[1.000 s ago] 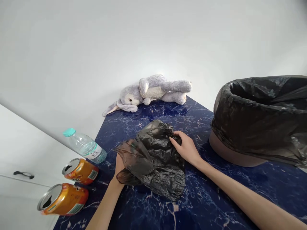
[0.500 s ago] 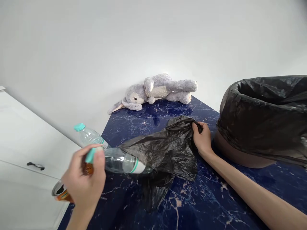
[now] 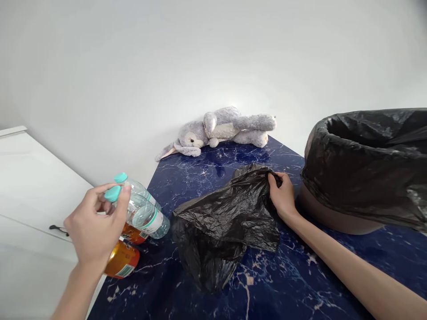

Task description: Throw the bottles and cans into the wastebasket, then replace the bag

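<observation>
A single head-worn view looks forward and down, close over the near end of the blue marble table

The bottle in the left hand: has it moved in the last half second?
Yes. The held bottle has pulled left, away from the black bag, and now sits beside the lying bottle.

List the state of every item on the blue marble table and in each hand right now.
Left hand: grips clear plastic bottle with teal cap at its cap end, capped, tilted.
Second clear teal-capped bottle: capped, lying behind it.
Two orange metal cans: on their sides.
Loose black plastic bag: crumpled, edge pinched by right hand.
Brown bin with black liner: open, lined.
Grey plush rabbit: lying down.
</observation>
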Motion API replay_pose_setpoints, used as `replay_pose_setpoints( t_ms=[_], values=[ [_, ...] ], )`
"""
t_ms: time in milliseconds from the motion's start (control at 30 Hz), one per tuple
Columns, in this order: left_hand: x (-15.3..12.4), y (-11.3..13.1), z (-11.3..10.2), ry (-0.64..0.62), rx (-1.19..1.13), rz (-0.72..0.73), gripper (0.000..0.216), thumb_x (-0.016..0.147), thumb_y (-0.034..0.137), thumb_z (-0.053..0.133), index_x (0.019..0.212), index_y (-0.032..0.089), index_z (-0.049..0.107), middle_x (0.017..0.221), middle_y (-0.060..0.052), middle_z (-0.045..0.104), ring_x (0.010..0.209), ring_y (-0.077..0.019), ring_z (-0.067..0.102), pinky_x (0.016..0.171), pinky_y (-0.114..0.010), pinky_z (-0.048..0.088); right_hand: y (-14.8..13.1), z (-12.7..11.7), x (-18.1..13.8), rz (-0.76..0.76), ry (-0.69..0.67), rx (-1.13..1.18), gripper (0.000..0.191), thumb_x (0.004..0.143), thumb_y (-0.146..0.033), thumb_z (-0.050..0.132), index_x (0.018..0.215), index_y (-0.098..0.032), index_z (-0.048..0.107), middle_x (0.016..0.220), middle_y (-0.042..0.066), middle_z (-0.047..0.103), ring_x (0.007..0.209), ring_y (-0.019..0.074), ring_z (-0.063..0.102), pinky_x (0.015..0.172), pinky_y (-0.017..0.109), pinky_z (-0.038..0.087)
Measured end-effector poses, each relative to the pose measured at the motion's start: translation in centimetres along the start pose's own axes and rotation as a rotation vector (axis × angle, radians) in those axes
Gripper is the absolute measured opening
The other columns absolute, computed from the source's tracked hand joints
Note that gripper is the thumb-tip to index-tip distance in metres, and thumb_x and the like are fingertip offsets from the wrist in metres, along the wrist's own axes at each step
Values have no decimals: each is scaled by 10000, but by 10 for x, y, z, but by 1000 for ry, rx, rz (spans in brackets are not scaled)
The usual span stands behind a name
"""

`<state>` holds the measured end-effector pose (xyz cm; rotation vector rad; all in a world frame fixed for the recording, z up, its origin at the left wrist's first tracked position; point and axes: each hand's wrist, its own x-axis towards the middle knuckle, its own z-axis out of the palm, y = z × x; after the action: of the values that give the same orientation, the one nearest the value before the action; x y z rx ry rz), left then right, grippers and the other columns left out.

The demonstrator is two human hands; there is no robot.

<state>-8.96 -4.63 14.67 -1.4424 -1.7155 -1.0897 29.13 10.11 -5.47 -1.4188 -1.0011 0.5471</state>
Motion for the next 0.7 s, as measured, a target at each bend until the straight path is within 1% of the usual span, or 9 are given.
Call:
replay_pose_setpoints(
  t_ms=[100, 200, 233, 300, 400, 500, 533, 600, 700],
  values=[
    [0, -3, 6, -25, 16, -28, 369, 920, 514, 710, 1049, 175, 776, 615, 71, 506, 586, -101, 518, 676, -222, 401, 2, 1, -1, -4, -27, -17, 522, 948, -689, 553, 1130, -208, 646, 1080, 122, 727, 952, 293, 640, 888, 420, 487],
    [0, -4, 10, -82, 45, -65, 397, 912, 536, 700, 1075, 182, 772, 629, 62, 533, 612, -117, 560, 708, -228, 420, 1, 1, -4, -21, -46, -46, 528, 962, -677, 546, 1161, -198, 645, 1090, 130, 724, 918, 294, 645, 879, 442, 502],
    [1, -4, 11, -101, 62, -78, 406, 905, 548, 696, 1075, 188, 772, 643, 53, 555, 633, -129, 582, 725, -236, 425, -1, 1, -5, -37, -47, -56, 518, 970, -658, 541, 1183, -197, 640, 1115, 137, 723, 943, 301, 652, 896, 457, 508],
    [2, -5, 13, -138, 104, -104, 427, 890, 573, 684, 1082, 201, 771, 683, 33, 601, 688, -158, 620, 752, -255, 427, -7, -1, -8, -97, -51, -70, 496, 988, -605, 533, 1251, -194, 624, 1214, 159, 705, 1077, 325, 657, 984, 498, 507],
    [3, -7, 15, -200, 179, -122, 457, 893, 600, 659, 1112, 211, 761, 724, 13, 627, 725, -187, 622, 742, -267, 402, -23, -7, -14, -251, -72, -84, 520, 996, -523, 547, 1382, -177, 577, 1403, 197, 620, 1333, 348, 575, 1161, 552, 431],
    [5, -6, 14, -248, 230, -145, 468, 911, 612, 640, 1140, 219, 750, 733, 9, 626, 720, -189, 591, 699, -253, 358, -43, -14, -26, -427, -132, -95, 498, 995, -446, 584, 1429, -201, 567, 1500, 186, 564, 1452, 343, 495, 1244, 565, 369],
    [5, -5, 13, -259, 241, -156, 471, 912, 616, 636, 1146, 222, 749, 737, 6, 628, 722, -191, 582, 683, -247, 344, -48, -16, -31, -500, -160, -101, 443, 1004, -413, 588, 1405, -224, 588, 1486, 172, 576, 1443, 340, 504, 1237, 567, 383],
    [5, -4, 12, -287, 253, -169, 486, 914, 623, 629, 1170, 228, 749, 750, -1, 635, 732, -199, 571, 658, -241, 319, -58, -19, -41, -662, -237, -101, 298, 1026, -340, 587, 1309, -262, 637, 1371, 147, 633, 1343, 330, 576, 1166, 557, 455],
    [5, -3, 10, -292, 260, -164, 518, 919, 637, 612, 1233, 247, 741, 758, -1, 632, 737, -211, 571, 647, -244, 310, -65, -22, -56, -853, -474, -85, 156, 1031, -280, 610, 1182, -276, 650, 1187, 110, 678, 1155, 294, 648, 1012, 489, 538]
  ],
)
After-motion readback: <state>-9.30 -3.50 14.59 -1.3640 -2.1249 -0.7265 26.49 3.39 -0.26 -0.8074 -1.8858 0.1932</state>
